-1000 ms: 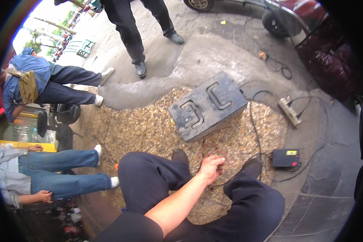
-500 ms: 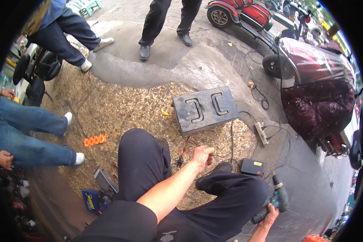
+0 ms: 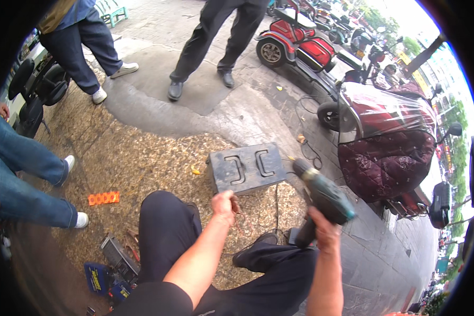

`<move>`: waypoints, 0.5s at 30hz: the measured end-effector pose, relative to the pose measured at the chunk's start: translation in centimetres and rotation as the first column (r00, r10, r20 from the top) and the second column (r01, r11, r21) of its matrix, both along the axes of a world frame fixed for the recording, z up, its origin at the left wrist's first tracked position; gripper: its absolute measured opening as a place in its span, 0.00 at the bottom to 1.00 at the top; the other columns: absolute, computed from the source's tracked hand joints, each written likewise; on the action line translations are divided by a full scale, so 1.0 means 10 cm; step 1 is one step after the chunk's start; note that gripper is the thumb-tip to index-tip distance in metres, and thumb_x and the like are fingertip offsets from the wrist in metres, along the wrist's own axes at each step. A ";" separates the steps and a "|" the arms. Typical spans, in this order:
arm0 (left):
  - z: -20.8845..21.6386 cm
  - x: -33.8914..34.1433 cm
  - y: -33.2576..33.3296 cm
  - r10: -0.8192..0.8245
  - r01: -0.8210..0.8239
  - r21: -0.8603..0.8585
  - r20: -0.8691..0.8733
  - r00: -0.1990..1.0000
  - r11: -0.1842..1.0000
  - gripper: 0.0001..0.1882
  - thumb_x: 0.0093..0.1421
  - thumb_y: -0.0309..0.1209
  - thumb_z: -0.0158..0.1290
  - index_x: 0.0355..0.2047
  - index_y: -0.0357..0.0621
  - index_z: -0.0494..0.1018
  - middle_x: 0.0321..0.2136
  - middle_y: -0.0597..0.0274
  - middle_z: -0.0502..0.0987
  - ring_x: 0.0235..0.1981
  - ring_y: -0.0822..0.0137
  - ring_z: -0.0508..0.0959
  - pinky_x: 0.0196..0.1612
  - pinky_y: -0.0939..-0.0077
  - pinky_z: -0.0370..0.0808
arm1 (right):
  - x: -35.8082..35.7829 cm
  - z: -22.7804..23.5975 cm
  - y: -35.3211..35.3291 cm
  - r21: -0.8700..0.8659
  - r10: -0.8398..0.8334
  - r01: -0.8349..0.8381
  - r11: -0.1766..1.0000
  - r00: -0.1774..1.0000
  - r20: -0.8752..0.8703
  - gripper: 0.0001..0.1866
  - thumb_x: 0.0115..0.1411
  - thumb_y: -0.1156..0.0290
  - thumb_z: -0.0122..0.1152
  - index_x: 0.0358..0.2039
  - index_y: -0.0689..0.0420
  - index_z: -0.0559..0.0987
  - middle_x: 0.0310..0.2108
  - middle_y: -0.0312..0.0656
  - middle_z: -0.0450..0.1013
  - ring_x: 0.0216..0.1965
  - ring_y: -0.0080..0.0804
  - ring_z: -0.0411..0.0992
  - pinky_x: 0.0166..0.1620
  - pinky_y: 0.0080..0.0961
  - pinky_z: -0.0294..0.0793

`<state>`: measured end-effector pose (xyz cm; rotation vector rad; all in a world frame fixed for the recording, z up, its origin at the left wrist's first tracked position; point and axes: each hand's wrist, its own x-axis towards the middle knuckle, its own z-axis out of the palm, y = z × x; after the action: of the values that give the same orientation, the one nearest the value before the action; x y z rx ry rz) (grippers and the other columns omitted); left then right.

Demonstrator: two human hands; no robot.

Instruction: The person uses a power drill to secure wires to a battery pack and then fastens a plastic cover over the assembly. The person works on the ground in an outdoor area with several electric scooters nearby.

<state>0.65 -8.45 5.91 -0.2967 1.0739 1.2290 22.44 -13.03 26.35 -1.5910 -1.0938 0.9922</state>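
My right hand grips a dark green and black cordless drill by its handle, raised on the right side. The drill's chuck points up and left, with a thin pale tip at its end. In front of me lies a dark grey battery box with two recessed handles on its top. At its near edge my left hand is closed with the fingers bent together. What those fingers hold, if anything, is hidden; whether they touch the box is unclear.
An orange strip with round holes lies on the pebbled ground at left. By my left knee are a dark grey metal-looking case and a blue box. Cables trail right of the box. People stand around; a covered scooter is parked right.
My right hand has lifted the drill from low beside my right knee up toward the box. My left hand has moved left, closer to the box's near edge. The whole view has shifted.
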 end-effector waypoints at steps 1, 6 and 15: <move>0.04 -0.05 0.04 0.020 -0.017 0.039 -0.079 0.997 0.999 0.08 0.58 0.31 0.53 0.22 0.45 0.72 0.15 0.64 0.72 0.11 0.68 0.69 0.13 0.71 0.66 | -0.12 -0.07 0.11 -0.025 0.010 -0.010 1.000 1.000 -0.013 0.14 0.55 0.73 0.67 0.43 0.59 0.78 0.32 0.36 0.75 0.31 0.28 0.74 0.38 0.28 0.75; 0.20 -0.27 0.16 0.088 -0.108 0.153 0.136 0.987 0.982 0.05 0.61 0.32 0.54 0.28 0.48 0.73 0.22 0.66 0.73 0.20 0.68 0.72 0.22 0.71 0.70 | -0.37 -0.35 0.08 -0.137 0.148 -0.183 0.974 0.962 -0.228 0.16 0.53 0.76 0.71 0.43 0.58 0.79 0.35 0.35 0.76 0.34 0.25 0.74 0.39 0.27 0.75; 0.07 -0.35 0.16 0.203 -0.231 0.077 0.268 0.942 0.970 0.04 0.64 0.31 0.54 0.31 0.50 0.73 0.25 0.69 0.74 0.23 0.72 0.73 0.25 0.75 0.73 | -0.34 -0.64 -0.13 -0.303 0.295 -0.307 0.902 0.952 -0.084 0.16 0.52 0.74 0.71 0.42 0.59 0.81 0.36 0.35 0.79 0.37 0.26 0.75 0.43 0.27 0.74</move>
<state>-2.85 -6.86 6.58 -0.4892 0.7612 1.3970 19.07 -14.36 19.94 -1.6734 -1.2281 1.4578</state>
